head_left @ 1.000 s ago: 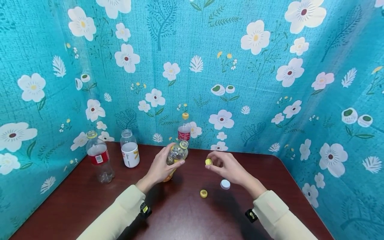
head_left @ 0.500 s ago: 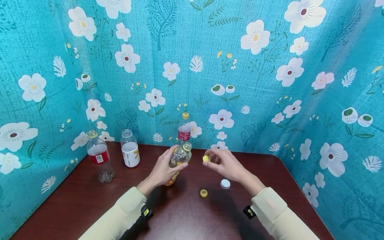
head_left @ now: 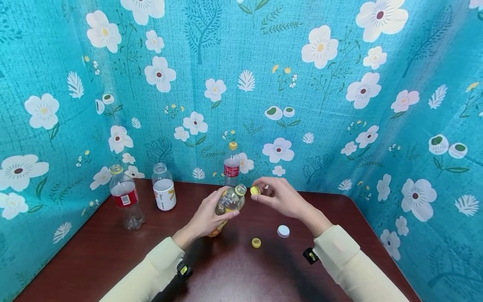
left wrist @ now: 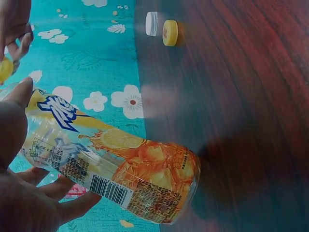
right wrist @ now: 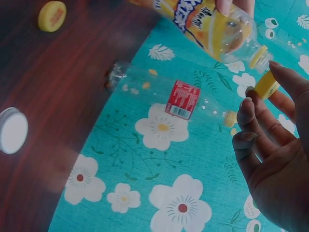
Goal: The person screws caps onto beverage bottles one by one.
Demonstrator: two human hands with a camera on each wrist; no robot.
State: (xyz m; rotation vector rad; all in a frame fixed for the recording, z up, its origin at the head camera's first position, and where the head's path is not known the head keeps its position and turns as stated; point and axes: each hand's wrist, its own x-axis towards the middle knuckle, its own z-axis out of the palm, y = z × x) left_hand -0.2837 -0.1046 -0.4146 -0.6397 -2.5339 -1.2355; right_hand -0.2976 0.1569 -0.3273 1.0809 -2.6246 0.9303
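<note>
In my left hand (head_left: 208, 213) I grip a clear plastic tea bottle (left wrist: 145, 166) with a yellow-orange label. It tilts to the right, its uncapped mouth toward my other hand, and looks lifted off the table in the left wrist view. My right hand (head_left: 281, 197) pinches a yellow bottle cap (right wrist: 266, 85) between thumb and fingers. That cap is close to the open neck of the bottle, a small gap between them in the head view. Below the hands, a second yellow cap (head_left: 256, 243) and a white cap (head_left: 283, 231) lie on the table.
Behind the hands stands a red-labelled bottle (head_left: 232, 167) with a yellow cap on. At the left are an uncapped red-labelled bottle (head_left: 124, 197) and an uncapped white-labelled bottle (head_left: 164, 191). A blue flowered cloth (head_left: 249, 105) surrounds the dark wooden table (head_left: 226, 272).
The tea bottle has moved slightly right and tilted further over. My right hand has brought the yellow cap left, nearer to the bottle's neck.
</note>
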